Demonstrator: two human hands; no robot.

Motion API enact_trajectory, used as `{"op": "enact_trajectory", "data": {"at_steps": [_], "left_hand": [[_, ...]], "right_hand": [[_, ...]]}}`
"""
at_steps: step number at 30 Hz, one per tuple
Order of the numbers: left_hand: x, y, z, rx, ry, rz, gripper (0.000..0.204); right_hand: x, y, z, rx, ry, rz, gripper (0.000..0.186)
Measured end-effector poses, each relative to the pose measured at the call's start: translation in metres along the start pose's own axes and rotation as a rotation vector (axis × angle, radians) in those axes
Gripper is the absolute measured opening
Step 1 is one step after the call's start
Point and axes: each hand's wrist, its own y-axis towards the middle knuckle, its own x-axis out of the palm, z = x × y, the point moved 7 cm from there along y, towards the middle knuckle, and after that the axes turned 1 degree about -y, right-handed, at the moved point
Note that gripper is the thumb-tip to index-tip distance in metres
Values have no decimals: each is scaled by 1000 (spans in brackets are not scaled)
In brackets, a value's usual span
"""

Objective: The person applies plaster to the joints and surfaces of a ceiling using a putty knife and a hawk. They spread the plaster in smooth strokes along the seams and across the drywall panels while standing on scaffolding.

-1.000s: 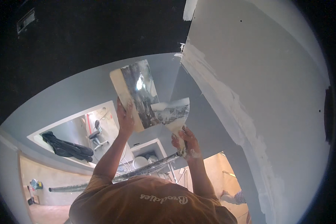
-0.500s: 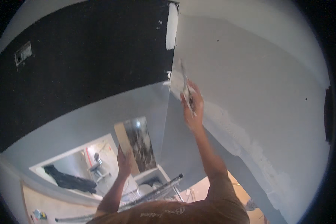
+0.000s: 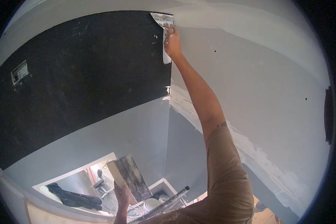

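left hand (image 3: pixel 122 195): gripping the pale side of a flat board (image 3: pixel 132 177), low, long axis slanting down rightward.
putty knife (image 3: pixel 161 19): just beyond the right hand's fingers, at the upper right corner of the black wall (image 3: pixel 89 67), blade along its top edge.
right hand (image 3: pixel 172 43): closed on the knife, nearer that corner.
since half a second ago: knife up from beside the pale surface (image 3: pixel 257 71), broad face showing; board lower in view.
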Motion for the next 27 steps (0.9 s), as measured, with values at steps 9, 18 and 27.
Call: {"op": "enact_trajectory", "data": {"at_steps": [9,18,27], "left_hand": [[-17,-6,2,-41,115,53,57],[-10,-8,-27,-133,25,12,52],[11,-1,-13,-56,120,-78,50]], "right_hand": [[7,9,-7,-46,-68,6,81],[19,-23,0,6,-86,-99,76],[-10,-87,-4,-32,-77,-159,78]]}}
